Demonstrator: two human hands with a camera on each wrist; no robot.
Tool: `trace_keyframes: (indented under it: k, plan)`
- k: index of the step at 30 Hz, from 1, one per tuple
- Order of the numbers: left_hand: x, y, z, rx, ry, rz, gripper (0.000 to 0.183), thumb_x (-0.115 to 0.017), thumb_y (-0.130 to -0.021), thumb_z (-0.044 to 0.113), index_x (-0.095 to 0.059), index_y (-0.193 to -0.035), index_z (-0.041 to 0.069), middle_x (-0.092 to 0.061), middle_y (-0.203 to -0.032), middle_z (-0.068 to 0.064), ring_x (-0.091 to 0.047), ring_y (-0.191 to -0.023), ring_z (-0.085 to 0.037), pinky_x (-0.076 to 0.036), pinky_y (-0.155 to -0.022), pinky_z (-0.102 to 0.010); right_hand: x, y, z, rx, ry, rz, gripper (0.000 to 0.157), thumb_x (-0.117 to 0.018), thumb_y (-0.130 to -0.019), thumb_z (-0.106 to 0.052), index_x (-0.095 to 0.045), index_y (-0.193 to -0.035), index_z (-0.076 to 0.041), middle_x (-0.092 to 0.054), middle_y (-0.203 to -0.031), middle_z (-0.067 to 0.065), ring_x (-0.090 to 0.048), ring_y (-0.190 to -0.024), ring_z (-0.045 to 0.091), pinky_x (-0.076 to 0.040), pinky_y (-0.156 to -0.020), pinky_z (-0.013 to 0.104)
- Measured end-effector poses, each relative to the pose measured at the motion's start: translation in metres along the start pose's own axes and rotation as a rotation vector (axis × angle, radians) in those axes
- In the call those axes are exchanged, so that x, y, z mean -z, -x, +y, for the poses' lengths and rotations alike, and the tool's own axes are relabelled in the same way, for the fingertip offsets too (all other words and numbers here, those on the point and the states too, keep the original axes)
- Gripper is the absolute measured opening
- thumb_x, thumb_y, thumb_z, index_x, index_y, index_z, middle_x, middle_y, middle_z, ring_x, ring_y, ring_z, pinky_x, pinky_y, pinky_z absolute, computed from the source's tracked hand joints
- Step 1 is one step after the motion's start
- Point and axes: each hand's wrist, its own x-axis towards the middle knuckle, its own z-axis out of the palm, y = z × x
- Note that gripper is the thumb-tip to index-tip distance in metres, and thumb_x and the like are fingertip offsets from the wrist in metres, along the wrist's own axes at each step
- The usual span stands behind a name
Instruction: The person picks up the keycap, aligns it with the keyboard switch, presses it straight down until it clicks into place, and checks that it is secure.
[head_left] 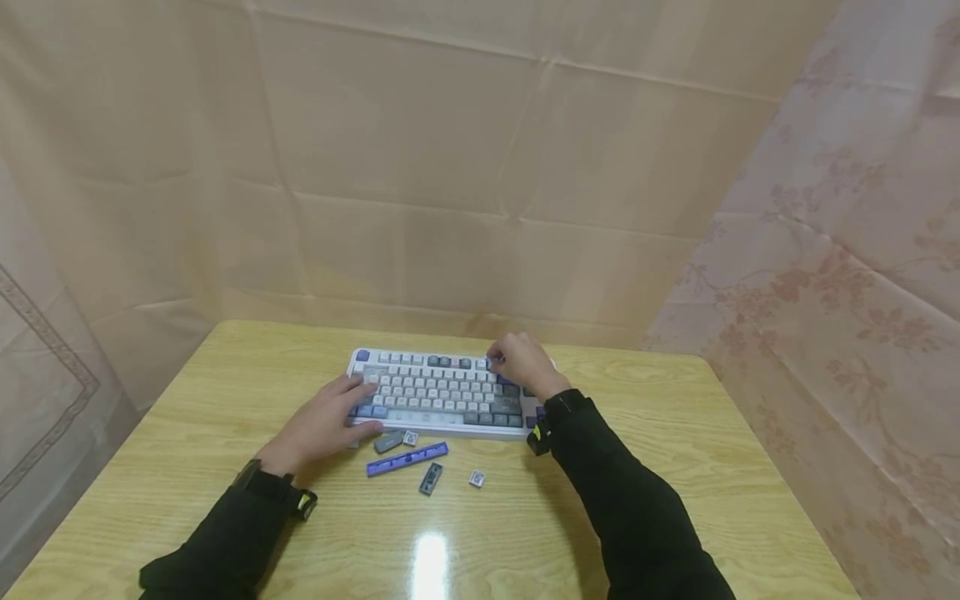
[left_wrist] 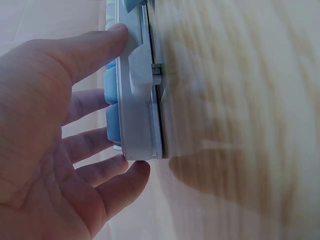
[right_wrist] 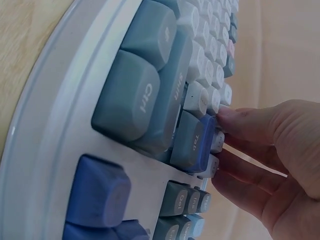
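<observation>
A white keyboard (head_left: 420, 421) with white, grey and blue keycaps lies near the back of the table. My left hand (head_left: 326, 417) rests on its left end, fingers spread over the keys and side. In the left wrist view, the thumb (left_wrist: 117, 37) touches the front edge. At the top right of the keyboard, my right hand (head_left: 521, 362) pinches a white keycap (right_wrist: 218, 142) between thumb and fingers, beside a blue keycap (right_wrist: 204, 145) and the grey Tab keycap (right_wrist: 186, 140). The fingertips are partly hidden behind the keys.
Loose in front of the keyboard lie a long purple keycap (head_left: 407, 459), a grey keycap (head_left: 388, 442), a dark keycap (head_left: 431, 479) and small white keycaps (head_left: 477, 478). A beige curtain (head_left: 420, 208) hangs behind the wooden table (head_left: 675, 467).
</observation>
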Motion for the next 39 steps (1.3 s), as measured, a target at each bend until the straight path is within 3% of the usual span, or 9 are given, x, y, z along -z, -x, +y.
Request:
trace_keyframes:
  k: [39]
  plan:
    - [0.0023,0.0001,0.001,-0.014,-0.009,0.002,0.07,-0.075,-0.091,0.042,-0.055,-0.144,0.0,-0.044,-0.15,-0.029,-0.038,-0.14,-0.049,-0.033,-0.112,-0.062,0.0004,0.0023,-0.0065,0.007,0.046,0.007,0.016,-0.075,-0.093,-0.008,-0.08,-0.108,-0.009,-0.076,-0.107,0.005,-0.07,-0.103,0.022,-0.055,-0.094,0.038]
